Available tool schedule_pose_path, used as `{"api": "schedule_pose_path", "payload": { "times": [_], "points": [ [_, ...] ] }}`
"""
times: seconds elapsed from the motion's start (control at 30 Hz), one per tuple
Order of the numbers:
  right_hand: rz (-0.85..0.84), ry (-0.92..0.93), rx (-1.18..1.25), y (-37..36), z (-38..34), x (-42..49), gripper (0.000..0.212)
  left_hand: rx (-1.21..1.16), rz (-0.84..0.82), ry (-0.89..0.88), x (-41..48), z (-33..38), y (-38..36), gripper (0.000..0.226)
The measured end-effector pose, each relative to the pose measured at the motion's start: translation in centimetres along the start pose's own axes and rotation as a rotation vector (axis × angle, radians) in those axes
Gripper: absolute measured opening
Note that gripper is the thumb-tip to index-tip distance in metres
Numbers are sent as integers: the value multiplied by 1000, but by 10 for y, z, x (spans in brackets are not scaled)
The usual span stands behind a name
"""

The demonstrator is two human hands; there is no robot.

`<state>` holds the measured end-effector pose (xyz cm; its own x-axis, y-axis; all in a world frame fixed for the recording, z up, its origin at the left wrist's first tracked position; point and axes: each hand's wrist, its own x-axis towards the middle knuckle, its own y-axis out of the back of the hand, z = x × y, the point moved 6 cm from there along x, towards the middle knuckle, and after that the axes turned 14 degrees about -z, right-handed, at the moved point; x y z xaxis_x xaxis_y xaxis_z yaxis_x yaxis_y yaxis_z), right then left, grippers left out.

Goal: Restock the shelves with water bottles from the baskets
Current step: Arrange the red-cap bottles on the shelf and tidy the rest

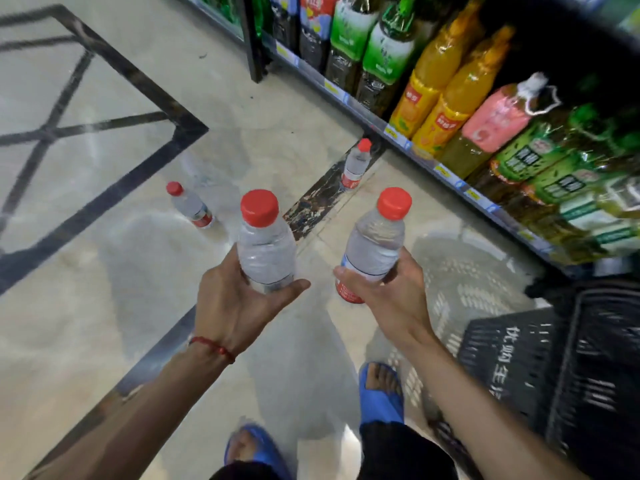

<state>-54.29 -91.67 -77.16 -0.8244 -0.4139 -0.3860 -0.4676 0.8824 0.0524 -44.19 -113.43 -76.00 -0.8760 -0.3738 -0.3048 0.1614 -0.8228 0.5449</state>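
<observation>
My left hand (235, 303) grips a clear water bottle (265, 244) with a red cap, held upright over the floor. My right hand (388, 292) grips a second water bottle (375, 244) of the same kind, tilted slightly right. Two more red-capped water bottles stand on the floor ahead: one (189, 204) at the left and one (356, 164) close to the shelf base. The shelf (446, 174) runs along the right, filled with large drink bottles. A black basket (554, 368) sits at the lower right.
Orange juice bottles (446, 95), green tea bottles (374, 39) and a pink bottle (498, 119) crowd the shelf. The glossy tiled floor (104, 271) has dark inlaid lines. My feet in blue sandals (381, 393) stand below my hands, beside the basket.
</observation>
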Motion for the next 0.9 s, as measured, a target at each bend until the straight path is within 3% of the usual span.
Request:
{"api": "schedule_pose_path", "payload": {
  "times": [0.2, 0.4, 0.5, 0.63, 0.77, 0.9],
  "points": [
    [95, -33, 63, 27, -142, -126, 39, -20, -109, -8, -85, 131, 68, 67],
    [291, -13, 75, 58, -230, -268, 46, 8, -299, -145, -155, 240, 110, 85],
    [400, -17, 112, 69, -256, -342, 50, 48, -414, -234, -195, 287, 115, 92],
    [544, -25, 182, 78, -272, -441, 51, 131, -568, -287, -252, 336, 114, 81],
    [571, -9, 215, 96, -283, -529, 33, 134, -629, -372, -317, 387, 95, 74],
    [661, 19, 229, 115, -282, -617, 40, 152, -747, -448, -378, 421, 57, 72]
  ]
}}
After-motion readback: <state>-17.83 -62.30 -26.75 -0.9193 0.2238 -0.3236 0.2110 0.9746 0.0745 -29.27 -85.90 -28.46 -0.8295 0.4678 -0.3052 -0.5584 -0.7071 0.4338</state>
